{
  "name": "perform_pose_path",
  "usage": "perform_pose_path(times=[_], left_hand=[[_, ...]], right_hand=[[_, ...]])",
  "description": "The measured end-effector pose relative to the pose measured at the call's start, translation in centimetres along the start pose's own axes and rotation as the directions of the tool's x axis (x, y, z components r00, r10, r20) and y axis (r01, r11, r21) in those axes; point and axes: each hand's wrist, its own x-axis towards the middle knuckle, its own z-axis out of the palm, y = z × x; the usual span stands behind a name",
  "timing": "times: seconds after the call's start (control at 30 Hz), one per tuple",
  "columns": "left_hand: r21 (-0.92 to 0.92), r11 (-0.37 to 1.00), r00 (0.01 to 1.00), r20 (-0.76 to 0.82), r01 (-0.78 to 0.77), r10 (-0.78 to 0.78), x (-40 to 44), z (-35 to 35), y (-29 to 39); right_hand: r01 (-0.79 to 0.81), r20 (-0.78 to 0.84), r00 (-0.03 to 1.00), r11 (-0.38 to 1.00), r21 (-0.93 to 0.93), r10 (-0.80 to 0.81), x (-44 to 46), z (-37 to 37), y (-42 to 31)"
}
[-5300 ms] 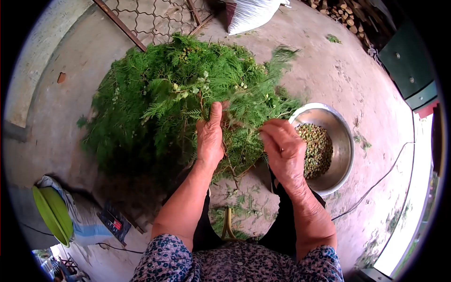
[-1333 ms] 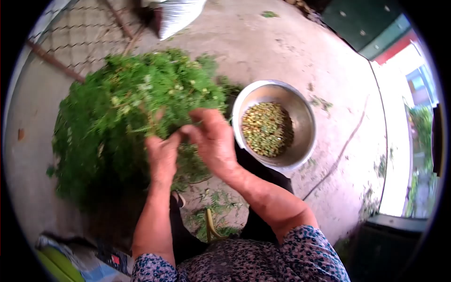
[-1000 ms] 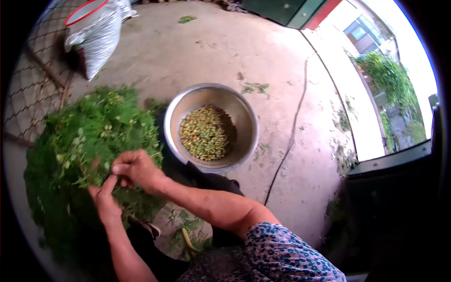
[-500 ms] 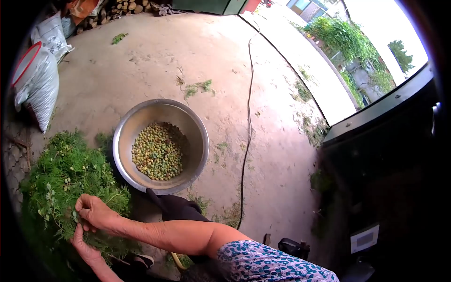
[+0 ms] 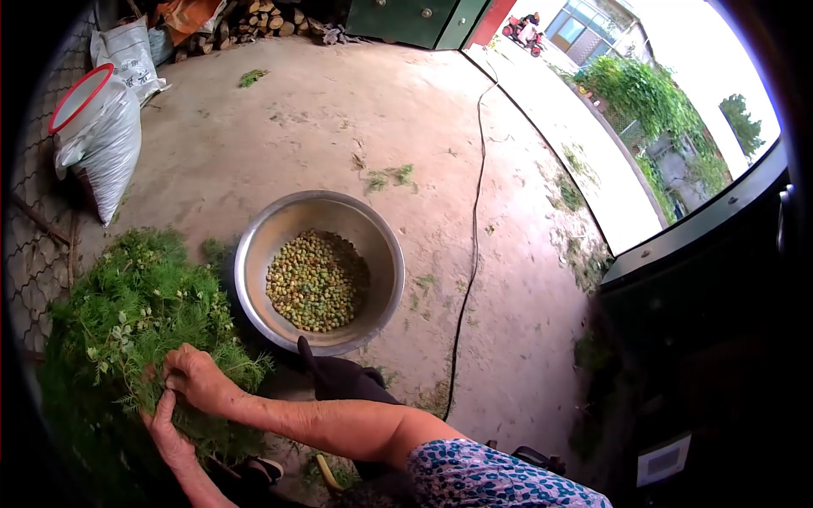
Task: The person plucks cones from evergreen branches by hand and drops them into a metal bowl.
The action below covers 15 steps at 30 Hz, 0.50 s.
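A heap of green leafy branches (image 5: pixel 161 296) with small pale cones lies at the lower left. My left hand (image 5: pixel 167 427) is closed at the heap's near side, around part of a branch. Just above it, my right hand (image 5: pixel 201 381) is closed with thumb and fingertips pinched together among the sprigs; what sits between them is too small to make out. The two hands nearly touch. Right of the heap, a round metal basin (image 5: pixel 389 279) holds many small green and brown cones (image 5: pixel 313 284).
White sacks (image 5: pixel 110 152), one with a red-rimmed opening, stand at the upper left near stacked firewood (image 5: pixel 267 21). A dark cable (image 5: pixel 476 229) crosses the floor. A green cabinet (image 5: pixel 406 19) stands at the back. Outside the doorway, a person is beside a red vehicle (image 5: pixel 525 38).
The view has swung to the right, so the heap, basin and hands sit further left in the picture. Both hands remain at the branches, now closed close together.
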Motion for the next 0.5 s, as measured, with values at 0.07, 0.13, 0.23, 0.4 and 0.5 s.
perform_pose_path(times=[0.07,0.13,0.23,0.4,0.5], left_hand=[[-0.009,0.998,0.998,-0.006,-0.066,0.066,-0.3,0.0,0.3],[-0.032,0.998,0.997,-0.054,-0.056,0.055,-0.5,-0.1,0.6],[-0.060,0.998,0.994,-0.108,-0.031,0.025,-0.6,-1.0,0.0],[-0.134,0.990,0.999,-0.004,-0.036,0.036,-1.0,0.5,1.2],[-0.015,0.998,0.997,-0.043,-0.060,0.060,-0.6,-1.4,0.4]], right_hand=[[-0.005,-0.016,1.000,1.000,0.007,0.005,-0.1,0.7,-0.2],[0.049,-0.011,0.999,0.999,0.017,-0.049,-0.1,1.1,0.2],[-0.212,0.162,0.973,0.919,0.331,0.166,0.0,0.6,-1.6],[-0.606,0.339,0.794,0.616,0.504,0.504,0.4,0.2,-1.6],[-0.559,0.264,0.825,0.646,0.520,0.500,0.7,-0.1,-1.7]])
